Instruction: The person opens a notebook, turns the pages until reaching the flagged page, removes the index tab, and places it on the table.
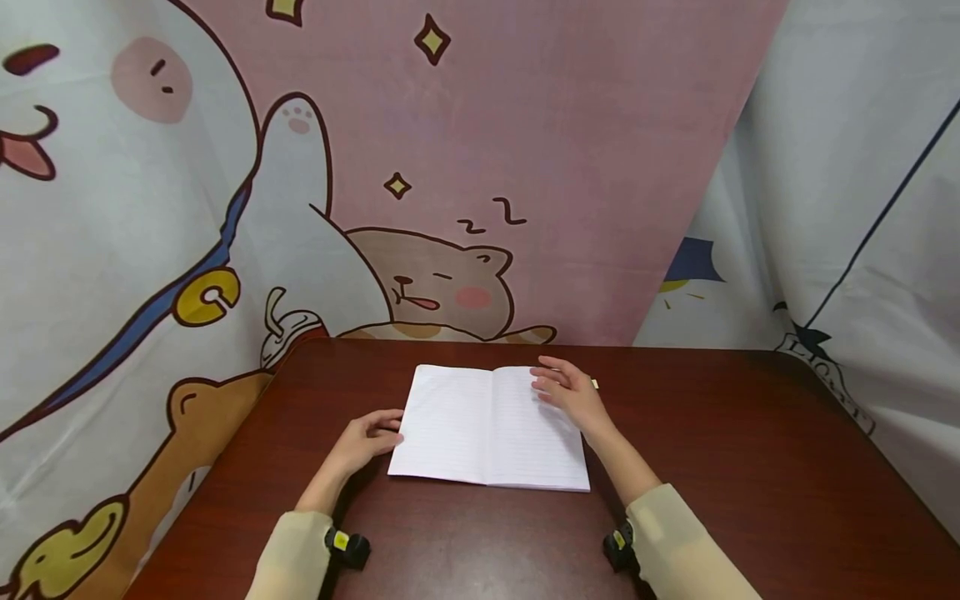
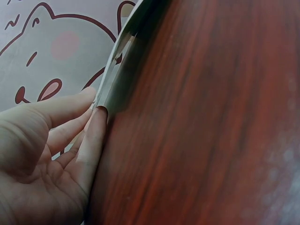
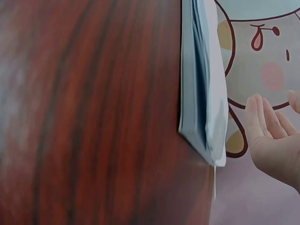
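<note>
Left hand (image 1: pixel 363 443) pinches notebook (image 1: pixel 446 429) by its nearest edge, right hand (image 1: pixel 573 397) loose-fingered above; one-sided grip might skew it.

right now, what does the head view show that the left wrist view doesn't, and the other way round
Only the head view shows the right hand at the upper right of the open notebook, the faintly ruled pages and the pale sleeves.

Only the left wrist view shows, close up, how the left hand pinches the notebook's edge between thumb and fingers.

Both show the left hand, the notebook, the tabletop and the drawn sleeping animal.
</note>
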{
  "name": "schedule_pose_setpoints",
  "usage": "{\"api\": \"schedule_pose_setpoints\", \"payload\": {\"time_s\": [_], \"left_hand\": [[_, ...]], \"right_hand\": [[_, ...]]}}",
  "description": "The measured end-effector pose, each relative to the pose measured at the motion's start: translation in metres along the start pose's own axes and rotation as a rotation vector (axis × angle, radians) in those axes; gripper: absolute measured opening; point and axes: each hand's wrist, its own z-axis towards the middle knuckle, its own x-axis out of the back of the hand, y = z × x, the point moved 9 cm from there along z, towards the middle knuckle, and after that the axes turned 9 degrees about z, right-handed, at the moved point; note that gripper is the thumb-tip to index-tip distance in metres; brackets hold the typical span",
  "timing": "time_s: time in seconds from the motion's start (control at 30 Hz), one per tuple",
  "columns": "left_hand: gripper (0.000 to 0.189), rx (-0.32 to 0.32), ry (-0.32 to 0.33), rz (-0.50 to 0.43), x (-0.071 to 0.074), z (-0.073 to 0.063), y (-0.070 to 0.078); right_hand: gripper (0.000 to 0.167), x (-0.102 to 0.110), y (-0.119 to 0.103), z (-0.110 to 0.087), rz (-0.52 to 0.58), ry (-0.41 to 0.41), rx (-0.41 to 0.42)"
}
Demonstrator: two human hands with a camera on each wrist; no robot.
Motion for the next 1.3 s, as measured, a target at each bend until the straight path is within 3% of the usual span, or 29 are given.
{"api": "schedule_pose_setpoints", "payload": {"time_s": [0.4,0.7,0.87,1.2,1.3], "left_hand": [[0.047,-0.007,-0.006,0.012,0.001,0.001,0.0],[0.047,0.005,-0.008,0.017,0.0,0.001,0.0],[0.047,-0.009,-0.013,0.015,-0.001,0.0,0.002],[0.045,-0.058,-0.006,0.017,0.001,0.0,0.003],[0.045,-0.038,-0.002,0.021,0.0,0.001,0.002]], "right_hand": [[0.048,0.026,0.01,0.0,0.017,0.033,-0.032],[0.047,0.044,0.014,-0.002,-0.149,0.104,-0.055],[0.046,0.053,0.02,-0.003,-0.215,0.157,-0.114],[0.046,0.053,0.03,-0.003,-0.242,0.131,-0.164],[0.047,0.054,0.032,-0.002,-0.247,0.129,-0.177]]}}
